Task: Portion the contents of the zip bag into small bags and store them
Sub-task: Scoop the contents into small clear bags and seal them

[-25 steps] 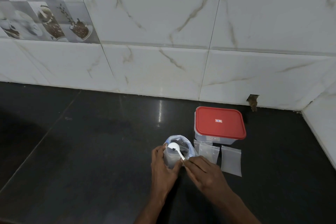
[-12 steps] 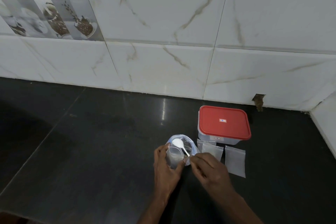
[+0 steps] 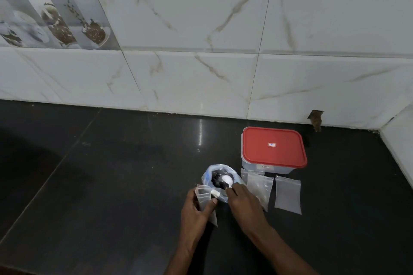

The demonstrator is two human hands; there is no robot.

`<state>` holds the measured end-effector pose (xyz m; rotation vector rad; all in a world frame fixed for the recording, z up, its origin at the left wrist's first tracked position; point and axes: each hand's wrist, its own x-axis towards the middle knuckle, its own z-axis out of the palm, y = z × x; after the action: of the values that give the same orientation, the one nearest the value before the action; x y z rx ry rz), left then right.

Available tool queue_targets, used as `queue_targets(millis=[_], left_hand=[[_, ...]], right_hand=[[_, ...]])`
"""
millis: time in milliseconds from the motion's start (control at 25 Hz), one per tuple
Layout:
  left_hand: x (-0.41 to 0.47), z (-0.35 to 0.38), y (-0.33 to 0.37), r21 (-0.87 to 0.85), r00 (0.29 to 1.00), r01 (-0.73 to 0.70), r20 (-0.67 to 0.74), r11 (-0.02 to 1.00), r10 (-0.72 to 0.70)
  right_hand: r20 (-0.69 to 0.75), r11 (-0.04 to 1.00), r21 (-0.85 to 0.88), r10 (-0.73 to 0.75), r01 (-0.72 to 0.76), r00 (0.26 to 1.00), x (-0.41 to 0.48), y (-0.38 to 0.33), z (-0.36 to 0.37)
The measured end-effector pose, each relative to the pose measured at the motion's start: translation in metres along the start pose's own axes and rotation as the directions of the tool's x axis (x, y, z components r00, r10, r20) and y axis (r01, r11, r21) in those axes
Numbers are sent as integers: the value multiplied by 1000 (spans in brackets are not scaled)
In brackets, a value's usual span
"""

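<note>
The clear zip bag (image 3: 211, 174) stands open on the black counter, with small dark pieces inside. My right hand (image 3: 243, 200) pinches the handle of a white plastic spoon (image 3: 227, 179) whose bowl sits in the bag's mouth. My left hand (image 3: 196, 210) grips a small clear bag (image 3: 204, 196) just left of the zip bag, its mouth upward. Two more small bags lie flat to the right: one (image 3: 260, 185) beside my right hand, another (image 3: 287, 194) further right.
A clear storage box with a red lid (image 3: 273, 148) sits shut behind the flat bags, near the tiled wall (image 3: 201, 73). A side wall (image 3: 400, 140) bounds the counter on the right. The black counter (image 3: 100, 174) stretches away to the left.
My left hand has drawn the small bag left and toward me, away from the zip bag's mouth. The spoon's bowl has dipped into the zip bag. The camera has moved closer.
</note>
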<state>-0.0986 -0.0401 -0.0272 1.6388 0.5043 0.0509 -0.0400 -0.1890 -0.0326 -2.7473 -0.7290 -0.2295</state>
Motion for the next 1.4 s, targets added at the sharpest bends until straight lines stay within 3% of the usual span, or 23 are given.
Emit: queue_targets(millis=[200, 280, 320, 400, 480, 560, 720, 800, 920, 1040, 1080, 1160, 1400], left_hand=[[2, 2, -4, -55, 1000, 27, 17, 998, -26], [2, 4, -2, -61, 1000, 19, 13, 998, -18], [2, 4, -2, -66, 1000, 19, 11, 998, -18], [2, 4, -1, -61, 1000, 11, 10, 998, -11], [3, 2, -3, -36, 1000, 1, 6, 999, -1], [2, 1, -2, -1, 1000, -16, -21, 1000, 15], [-1, 2, 4, 68, 989, -102, -98, 992, 108], [-2, 4, 11, 106, 981, -147, -108, 983, 159], [-2, 6, 18, 154, 973, -184, -111, 971, 202], [-3, 8, 18, 140, 972, -195, -104, 971, 211], [-3, 8, 17, 124, 972, -196, -103, 973, 209], [-5, 9, 17, 106, 971, -201, -108, 974, 212], [-5, 9, 18, 112, 964, -227, -116, 967, 240]], right_hand=[[-47, 988, 153, 8, 0, 999, 1, -8, 1], [-30, 944, 298, 157, -141, 987, 6, -9, -3], [7, 872, 416, 282, -259, 959, 9, -7, -7], [134, 608, 640, 513, -469, 848, 18, -3, -15], [240, 372, 737, 637, -564, 733, 23, 5, -26], [269, 274, 775, 672, -569, 690, 24, 11, -35], [257, 216, 839, 651, -499, 714, 20, 8, -65], [194, 274, 859, 607, -432, 771, 14, 0, -82], [-47, 574, 782, 441, -242, 896, 1, -18, -97], [-279, 909, 408, 41, 80, 959, -14, -28, -87], [-285, 951, 234, -130, 200, 950, -20, -27, -80], [-275, 939, 52, -313, 340, 909, -30, -23, -68], [-374, 929, -24, -351, 370, 858, -40, -9, -56]])
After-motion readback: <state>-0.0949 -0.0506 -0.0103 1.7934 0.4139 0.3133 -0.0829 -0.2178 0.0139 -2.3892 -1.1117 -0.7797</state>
